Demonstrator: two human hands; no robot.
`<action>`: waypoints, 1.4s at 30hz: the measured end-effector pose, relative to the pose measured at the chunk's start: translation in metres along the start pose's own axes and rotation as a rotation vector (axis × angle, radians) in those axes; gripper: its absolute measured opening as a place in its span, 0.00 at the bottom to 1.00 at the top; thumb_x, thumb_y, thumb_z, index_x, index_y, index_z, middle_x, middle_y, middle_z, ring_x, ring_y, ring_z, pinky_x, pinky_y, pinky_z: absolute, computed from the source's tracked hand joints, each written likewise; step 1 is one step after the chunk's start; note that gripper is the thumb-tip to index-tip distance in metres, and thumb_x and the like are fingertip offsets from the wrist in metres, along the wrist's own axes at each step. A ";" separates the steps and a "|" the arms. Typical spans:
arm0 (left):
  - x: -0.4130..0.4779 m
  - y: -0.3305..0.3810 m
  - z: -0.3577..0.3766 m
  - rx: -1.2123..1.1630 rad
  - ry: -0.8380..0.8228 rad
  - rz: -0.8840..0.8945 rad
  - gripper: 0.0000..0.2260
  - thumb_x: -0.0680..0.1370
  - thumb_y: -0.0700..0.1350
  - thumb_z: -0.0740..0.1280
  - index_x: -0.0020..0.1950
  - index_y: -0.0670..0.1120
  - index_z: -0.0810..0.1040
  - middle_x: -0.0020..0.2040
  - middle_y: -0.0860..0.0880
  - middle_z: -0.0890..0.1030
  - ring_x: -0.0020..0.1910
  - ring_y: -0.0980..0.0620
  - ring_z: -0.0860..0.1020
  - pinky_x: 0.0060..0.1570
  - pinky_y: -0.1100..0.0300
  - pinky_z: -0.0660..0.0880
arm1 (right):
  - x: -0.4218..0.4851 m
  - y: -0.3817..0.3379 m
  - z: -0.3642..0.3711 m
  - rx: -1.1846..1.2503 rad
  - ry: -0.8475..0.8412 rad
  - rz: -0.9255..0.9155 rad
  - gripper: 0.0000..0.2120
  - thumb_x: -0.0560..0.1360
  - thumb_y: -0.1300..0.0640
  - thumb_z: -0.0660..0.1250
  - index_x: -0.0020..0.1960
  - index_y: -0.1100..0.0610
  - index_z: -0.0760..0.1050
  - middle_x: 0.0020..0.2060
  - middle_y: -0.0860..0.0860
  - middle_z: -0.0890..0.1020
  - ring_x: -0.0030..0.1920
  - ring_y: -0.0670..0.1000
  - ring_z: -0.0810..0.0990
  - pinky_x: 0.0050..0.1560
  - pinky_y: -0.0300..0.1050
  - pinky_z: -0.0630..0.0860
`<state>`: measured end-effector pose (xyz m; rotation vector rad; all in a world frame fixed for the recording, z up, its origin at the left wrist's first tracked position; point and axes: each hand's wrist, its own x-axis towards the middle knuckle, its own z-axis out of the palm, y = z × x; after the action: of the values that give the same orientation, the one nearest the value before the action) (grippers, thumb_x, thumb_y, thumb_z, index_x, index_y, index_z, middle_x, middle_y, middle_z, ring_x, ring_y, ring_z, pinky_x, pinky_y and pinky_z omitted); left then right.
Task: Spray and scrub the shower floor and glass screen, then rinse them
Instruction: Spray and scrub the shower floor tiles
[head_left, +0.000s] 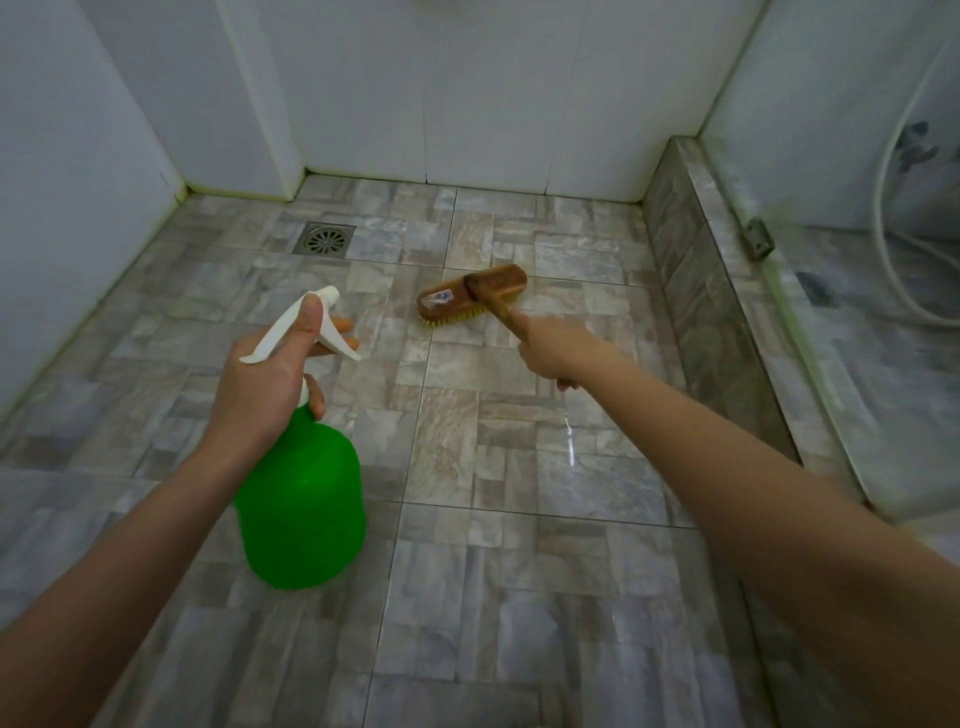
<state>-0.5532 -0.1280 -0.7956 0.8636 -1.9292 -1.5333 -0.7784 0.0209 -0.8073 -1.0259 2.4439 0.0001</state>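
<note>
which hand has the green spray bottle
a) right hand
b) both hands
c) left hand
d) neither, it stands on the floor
c: the left hand grips the neck and white trigger of the green spray bottle, while the right hand holds the handle of the scrub brush on the tiled floor.

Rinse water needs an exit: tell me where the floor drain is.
Head view: the floor drain sits far left on the tiled floor, by the back wall, left of the scrub brush.
</note>
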 end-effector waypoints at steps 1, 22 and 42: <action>0.000 -0.001 -0.001 0.002 0.007 0.000 0.17 0.67 0.76 0.63 0.44 0.69 0.83 0.49 0.55 0.86 0.50 0.25 0.79 0.31 0.56 0.73 | 0.000 0.001 -0.005 -0.014 0.001 -0.008 0.29 0.80 0.63 0.52 0.77 0.43 0.52 0.49 0.54 0.72 0.32 0.53 0.78 0.23 0.41 0.72; -0.024 0.000 -0.028 0.030 0.027 -0.061 0.12 0.81 0.60 0.60 0.49 0.60 0.81 0.52 0.48 0.86 0.27 0.41 0.78 0.21 0.62 0.71 | -0.105 -0.039 0.020 -0.276 -0.175 -0.162 0.34 0.80 0.63 0.52 0.75 0.33 0.45 0.62 0.56 0.73 0.29 0.49 0.77 0.36 0.46 0.82; -0.027 -0.014 -0.086 0.051 0.163 -0.084 0.13 0.76 0.68 0.60 0.44 0.69 0.83 0.51 0.54 0.86 0.49 0.24 0.79 0.34 0.53 0.73 | -0.033 -0.120 0.027 -0.232 -0.166 -0.156 0.26 0.77 0.64 0.56 0.73 0.51 0.64 0.52 0.55 0.78 0.26 0.50 0.78 0.23 0.43 0.71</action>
<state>-0.4695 -0.1649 -0.7909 1.0695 -1.8418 -1.4187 -0.6664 -0.0384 -0.7951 -1.2612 2.2458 0.3109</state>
